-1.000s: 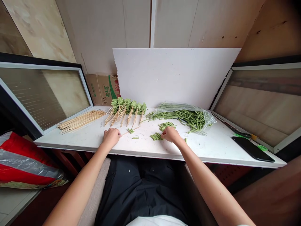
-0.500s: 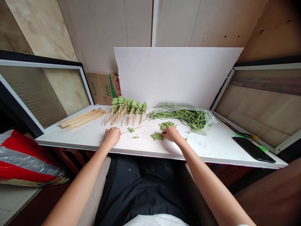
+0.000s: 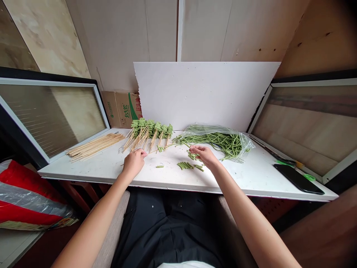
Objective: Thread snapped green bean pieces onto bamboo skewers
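Note:
My left hand [image 3: 134, 162] pinches a wooden skewer [image 3: 151, 152] that points to the right, with a few cut green bean pieces [image 3: 160, 148] threaded on it. My right hand [image 3: 205, 154] is closed at the fingertips on a bean piece [image 3: 187, 145], a short way right of the skewer's tip. Just below this hand lies a row of cut bean pieces [image 3: 184, 165], and a small pile of pieces [image 3: 193, 156] is partly hidden behind the fingers. One loose piece [image 3: 160, 166] rests on the white table [image 3: 167, 178] between my hands.
Finished bean skewers [image 3: 150, 128] are stacked at the back, with bare skewers [image 3: 95, 146] to their left. Long beans in a plastic bag [image 3: 223, 138] lie back right. A black phone [image 3: 298, 178] and scissors [image 3: 281, 159] are near the right edge. A cardboard box [image 3: 119, 108] stands behind.
My right hand has lifted from the cut pieces, bringing a bean piece up and toward the skewer's tip. The skewer in my left hand has shifted slightly. The view has tilted a little.

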